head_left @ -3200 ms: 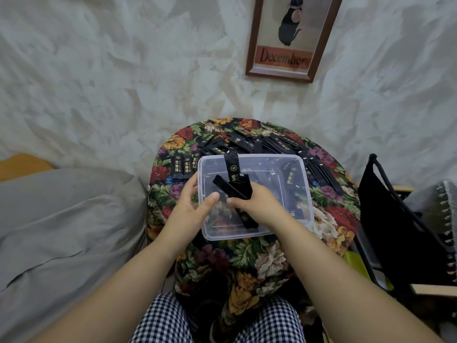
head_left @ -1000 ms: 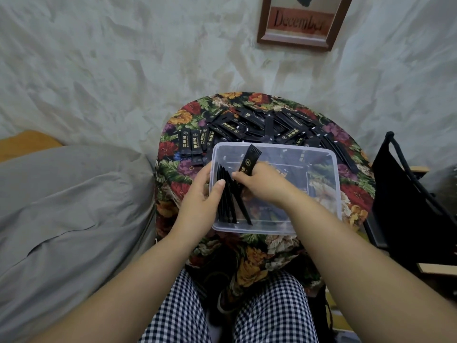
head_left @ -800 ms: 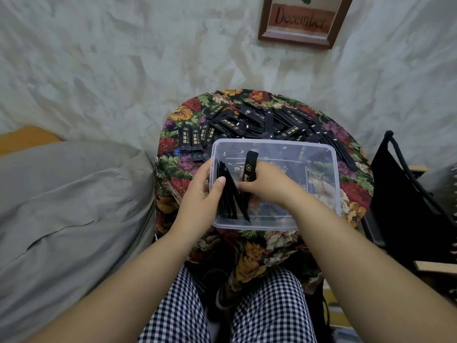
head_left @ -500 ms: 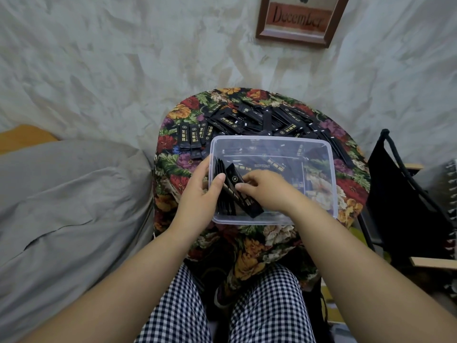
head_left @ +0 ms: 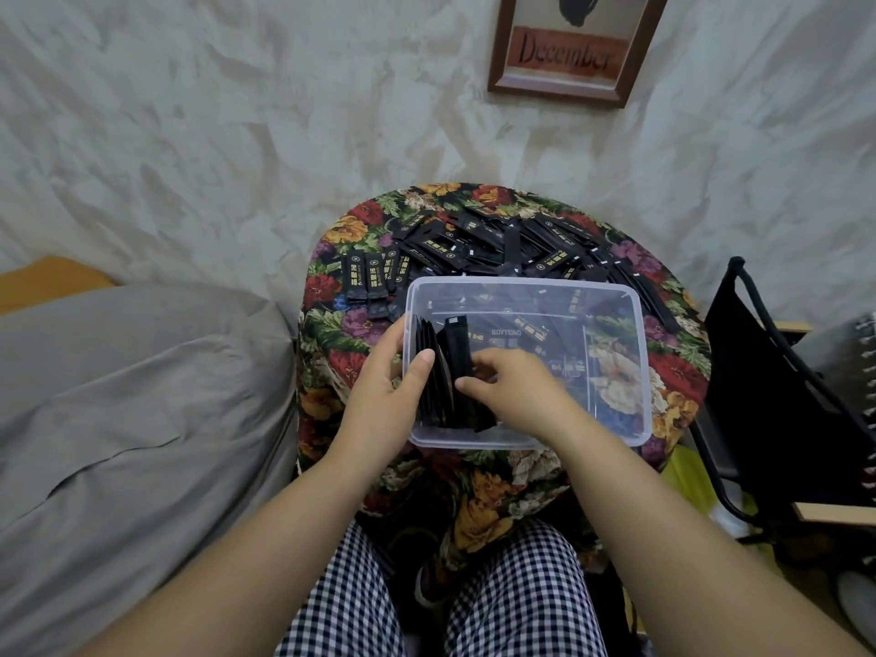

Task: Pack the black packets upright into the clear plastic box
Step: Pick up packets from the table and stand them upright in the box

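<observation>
Head cam: your right hand (head_left: 514, 391) pinches a black packet (head_left: 458, 350) against the upright row (head_left: 430, 372) at the clear plastic box (head_left: 521, 283)'s left end, left hand (head_left: 379, 395) gripping that wall. Press snug so nothing flops.

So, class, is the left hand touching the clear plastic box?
Touching. The head view shows the left hand gripping the left wall of the clear plastic box, thumb over its rim against upright packets.
</observation>
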